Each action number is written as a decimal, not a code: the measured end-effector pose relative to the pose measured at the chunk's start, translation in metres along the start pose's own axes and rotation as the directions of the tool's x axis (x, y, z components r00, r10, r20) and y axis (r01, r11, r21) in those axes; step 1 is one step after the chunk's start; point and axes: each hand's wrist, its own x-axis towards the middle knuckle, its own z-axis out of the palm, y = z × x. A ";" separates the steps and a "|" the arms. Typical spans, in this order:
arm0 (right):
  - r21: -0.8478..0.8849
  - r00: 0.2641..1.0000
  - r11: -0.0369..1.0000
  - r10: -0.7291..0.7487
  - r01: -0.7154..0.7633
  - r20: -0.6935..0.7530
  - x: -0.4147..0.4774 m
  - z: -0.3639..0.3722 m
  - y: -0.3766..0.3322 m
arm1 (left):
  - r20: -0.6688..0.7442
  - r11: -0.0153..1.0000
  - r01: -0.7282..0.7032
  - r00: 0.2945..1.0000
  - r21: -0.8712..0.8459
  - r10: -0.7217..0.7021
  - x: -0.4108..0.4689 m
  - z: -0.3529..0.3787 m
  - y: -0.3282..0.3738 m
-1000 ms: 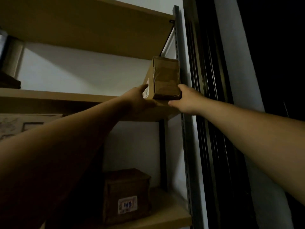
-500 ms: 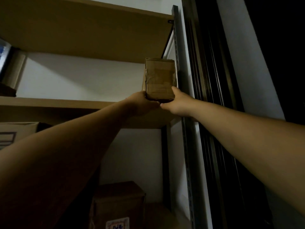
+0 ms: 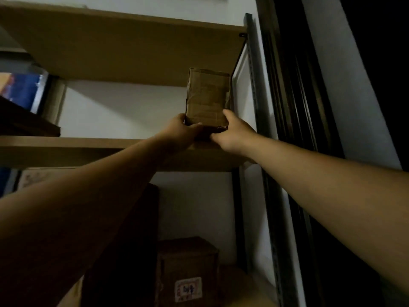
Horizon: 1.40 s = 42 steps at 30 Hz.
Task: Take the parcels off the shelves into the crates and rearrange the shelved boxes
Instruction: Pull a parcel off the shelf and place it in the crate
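A small brown cardboard parcel (image 3: 208,98) is standing upright at the right end of the middle shelf (image 3: 66,149), just beside the grey metal upright (image 3: 254,85) of the rack. Both hands are reaching up and grasping it at its lower corners. The left hand (image 3: 181,131) is clasping the bottom left corner, with its thumb lying across the front edge. The right hand (image 3: 234,134) is clasping the bottom right corner, with its thumb running up the side and its fingers curling underneath. The hands are covering the parcel's base, so it is unclear whether it is resting on the board or hanging just above it. Its front is looking creased and taped, and any writing is too dim to make out. The upper shelf (image 3: 124,45) is spanning the top of the view. At the far left, a blue item (image 3: 24,89) and a dark box (image 3: 22,122) are sitting on the middle shelf, both cut off by the frame edge. Below, the left forearm is hiding most of a pale carton (image 3: 37,178). Lower down, a brown box (image 3: 188,262) is showing a white label (image 3: 188,289) with unreadable marks. To the right, a dark door frame (image 3: 298,107) is fading into blackness.
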 end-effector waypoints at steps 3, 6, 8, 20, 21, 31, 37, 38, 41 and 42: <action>0.010 1.000 1.000 -0.015 0.015 0.007 -0.009 0.014 -0.029 | -0.047 1.000 0.017 0.999 -0.012 -0.018 -0.013 -0.034 -0.001; 0.083 0.999 0.996 -0.034 0.032 0.012 -0.019 0.035 -0.066 | -0.101 0.996 0.050 0.993 -0.074 -0.057 -0.028 -0.077 -0.004; 0.135 0.999 0.990 -0.047 0.045 0.009 -0.027 0.049 -0.092 | -0.113 0.980 0.079 0.989 -0.180 -0.100 -0.040 -0.105 -0.006; 0.259 0.996 0.964 -0.070 0.053 0.056 -0.076 0.124 -0.210 | -0.293 0.991 -0.020 0.956 -0.129 -0.019 -0.086 -0.238 -0.042; 0.261 0.998 0.964 -0.057 0.045 0.038 -0.078 0.127 -0.215 | -0.292 0.994 -0.023 0.956 -0.104 -0.008 -0.088 -0.242 -0.044; 0.159 0.975 0.987 0.067 -0.033 -0.210 -0.074 0.085 -0.228 | -0.187 1.000 -0.013 0.982 0.019 0.016 -0.106 -0.242 -0.042; 0.135 0.992 0.985 0.116 -0.108 -0.047 -0.078 0.066 -0.202 | -0.129 0.991 0.028 0.991 -0.130 -0.045 -0.117 -0.226 -0.035; 0.139 0.991 0.983 0.129 -0.123 -0.035 -0.080 0.064 -0.197 | -0.141 0.985 0.054 0.987 -0.166 -0.078 -0.118 -0.222 -0.034; 0.142 0.988 0.978 0.153 -0.150 -0.012 -0.087 0.061 -0.183 | -0.192 0.962 0.162 0.960 -0.219 -0.205 -0.120 -0.215 -0.035; 0.155 0.987 0.975 0.161 -0.159 -0.001 -0.089 0.061 -0.177 | -0.190 0.949 0.217 0.946 -0.231 -0.262 -0.121 -0.212 -0.035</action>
